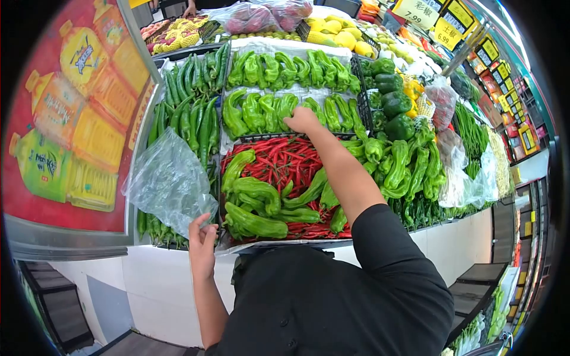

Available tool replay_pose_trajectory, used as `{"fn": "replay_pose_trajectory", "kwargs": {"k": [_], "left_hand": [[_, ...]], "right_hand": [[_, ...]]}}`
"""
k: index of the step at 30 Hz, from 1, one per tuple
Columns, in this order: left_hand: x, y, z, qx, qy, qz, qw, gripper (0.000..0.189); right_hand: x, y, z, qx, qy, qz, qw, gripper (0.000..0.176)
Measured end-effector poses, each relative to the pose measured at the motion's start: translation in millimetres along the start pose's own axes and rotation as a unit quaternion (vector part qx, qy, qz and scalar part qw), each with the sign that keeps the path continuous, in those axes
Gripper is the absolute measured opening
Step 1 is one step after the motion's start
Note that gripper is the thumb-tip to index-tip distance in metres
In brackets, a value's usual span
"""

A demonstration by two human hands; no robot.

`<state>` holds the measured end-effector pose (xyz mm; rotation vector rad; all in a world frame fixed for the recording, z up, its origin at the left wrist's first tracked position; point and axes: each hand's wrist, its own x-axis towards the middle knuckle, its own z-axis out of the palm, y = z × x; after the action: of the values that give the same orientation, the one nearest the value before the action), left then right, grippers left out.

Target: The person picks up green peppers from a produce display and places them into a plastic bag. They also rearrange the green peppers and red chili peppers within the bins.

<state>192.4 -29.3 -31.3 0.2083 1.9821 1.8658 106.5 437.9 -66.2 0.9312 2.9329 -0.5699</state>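
Observation:
My left hand (203,244) is at the near edge of the display, its thumb and fingers pinched on the rim of a clear plastic bag (169,178). The bag spreads over long green chillies (189,127) on the left. Reaching forward, my right hand (303,120) has its fingers curled on a wrinkled green pepper (287,105) in the second row; the fingertips are partly hidden. Between my arms, several loose green peppers (255,221) lie on a crate of thin red chillies (279,159).
Dark green bell peppers (399,102) and more green peppers (396,163) fill the right side. A drink poster panel (71,113) stands close on the left. Yellow melons (344,39) and bagged fruit (252,18) lie at the back, near price signs (418,12).

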Motion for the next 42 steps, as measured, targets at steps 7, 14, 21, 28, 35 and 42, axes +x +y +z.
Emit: {"fn": "replay_pose_trajectory", "kwargs": {"k": [7,14,21,28,35,42], "left_hand": [[19,22,12,-0.013,-0.073,0.025,0.997,0.036],[30,44,23,0.016,-0.161,0.048,0.986,0.032],[51,44,46,0.049,-0.291,0.049,0.954,0.028],[65,50,125,0.177,-0.433,0.191,0.863,0.034],[53,42,210,0.355,-0.416,0.371,0.751,0.057],[52,44,241,0.451,-0.413,0.336,0.716,0.062]], "right_hand": [[-17,14,-8,-0.019,-0.054,-0.049,0.997,0.051],[-107,-6,-144,0.170,0.181,-0.170,0.954,0.051],[-259,30,-183,0.185,0.325,-0.071,0.925,0.042],[-314,52,-96,0.083,0.312,0.092,0.942,0.055],[-345,30,-62,0.112,0.291,0.052,0.949,0.059],[-376,36,-48,0.119,0.277,0.067,0.951,0.057]]}}
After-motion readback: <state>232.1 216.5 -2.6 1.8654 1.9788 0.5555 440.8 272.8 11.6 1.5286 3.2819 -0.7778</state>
